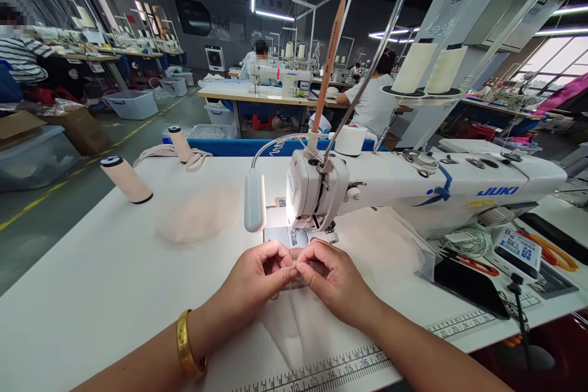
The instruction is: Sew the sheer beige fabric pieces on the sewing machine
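My left hand point(258, 274) and my right hand point(331, 275) meet fingertip to fingertip just in front of the needle of a white JUKI sewing machine point(413, 187). Together they pinch a small piece of sheer, pale fabric point(294, 312) that trails toward me over the white table point(92, 282). A small beige strip point(296, 253) lies between my fingers under the presser foot area. A gold bangle point(186, 346) sits on my left wrist. The machine's lamp point(254, 201) lights the needle plate.
Two beige thread cones point(126, 179) point(180, 143) lie on the table's left. A pale fabric pile point(197, 214) rests left of the machine. A phone point(468, 285), scissors point(478, 264) and a control box point(517, 251) lie at right. Other workers sit at distant tables.
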A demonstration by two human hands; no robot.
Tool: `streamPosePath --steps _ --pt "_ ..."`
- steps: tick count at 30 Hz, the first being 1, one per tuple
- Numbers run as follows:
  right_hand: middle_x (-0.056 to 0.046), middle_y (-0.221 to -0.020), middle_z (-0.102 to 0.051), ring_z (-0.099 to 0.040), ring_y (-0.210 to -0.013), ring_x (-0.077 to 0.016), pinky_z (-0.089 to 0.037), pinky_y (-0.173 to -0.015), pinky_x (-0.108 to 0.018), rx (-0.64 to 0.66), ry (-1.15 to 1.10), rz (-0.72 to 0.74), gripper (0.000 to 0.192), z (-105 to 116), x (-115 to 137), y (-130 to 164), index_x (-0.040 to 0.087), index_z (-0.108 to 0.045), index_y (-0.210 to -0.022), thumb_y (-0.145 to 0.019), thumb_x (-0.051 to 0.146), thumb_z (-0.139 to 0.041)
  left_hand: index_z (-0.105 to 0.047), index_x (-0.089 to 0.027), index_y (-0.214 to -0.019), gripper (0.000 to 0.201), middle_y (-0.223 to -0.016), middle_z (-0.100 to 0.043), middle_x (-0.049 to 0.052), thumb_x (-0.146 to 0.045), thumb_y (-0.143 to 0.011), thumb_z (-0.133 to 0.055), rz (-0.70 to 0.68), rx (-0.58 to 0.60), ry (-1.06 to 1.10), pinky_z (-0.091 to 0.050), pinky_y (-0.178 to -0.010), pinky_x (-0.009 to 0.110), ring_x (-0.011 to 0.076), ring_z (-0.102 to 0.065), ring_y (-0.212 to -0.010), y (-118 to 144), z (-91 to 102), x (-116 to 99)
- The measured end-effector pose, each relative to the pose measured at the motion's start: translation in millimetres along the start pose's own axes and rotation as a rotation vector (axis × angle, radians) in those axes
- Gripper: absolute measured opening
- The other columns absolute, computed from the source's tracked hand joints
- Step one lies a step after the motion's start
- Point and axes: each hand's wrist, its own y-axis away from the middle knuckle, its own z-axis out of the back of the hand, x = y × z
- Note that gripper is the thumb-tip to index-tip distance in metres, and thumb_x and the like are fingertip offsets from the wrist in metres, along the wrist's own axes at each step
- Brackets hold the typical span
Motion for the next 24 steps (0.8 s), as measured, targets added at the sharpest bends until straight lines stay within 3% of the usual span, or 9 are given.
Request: streamPosePath --steps 11,19,24 --pt "0.002 -0.08 -0.059 -0.053 -0.075 -0.0154 -0.039 -0.068 -0.028 0.016 0.026 0.038 0.016 0.2 -1.0 3.3 0.023 -0.057 -0.084 -0.1 0.025 -0.054 -0.053 -0.019 -0.074 0.032 -0.073 -0.058 -0.002 -0.042 -0.076 -0.076 0.008 -0.026 0.01 -0.041 -0.058 0.025 0.0121 -0.048 -0.062 -1.2 1.2 1.6" --pt "0.003 -0.082 -0.06 -0.054 -0.076 -0.015 -0.039 -0.066 -0.026 0.013 -0.007 0.044 0.016 0.6 0.0 3.6 0.024 -0.056 -0.084 -0.1 0.027 -0.056 -0.061 -0.018 -0.088 0.031 -0.07 -0.053 -0.006 -0.041 -0.078 -0.078 0.039 -0.001 0.106 -0.041 -0.055 0.023 0.0109 -0.048 -0.06 -2.1 0.0 2.2" --pt "0.003 -0.079 -0.059 -0.055 -0.076 -0.015 -0.039 -0.066 -0.027 0.005 -0.014 0.045 0.017 0.9 2.6 4.2 0.024 -0.056 -0.084 -0.1 0.028 -0.056 -0.06 -0.018 -0.08 0.028 -0.068 -0.054 -0.006 -0.04 -0.079 -0.078 0.027 0.0 0.086 -0.039 -0.056 0.023 0.0099 -0.047 -0.059 -0.3 1.2 -0.4"
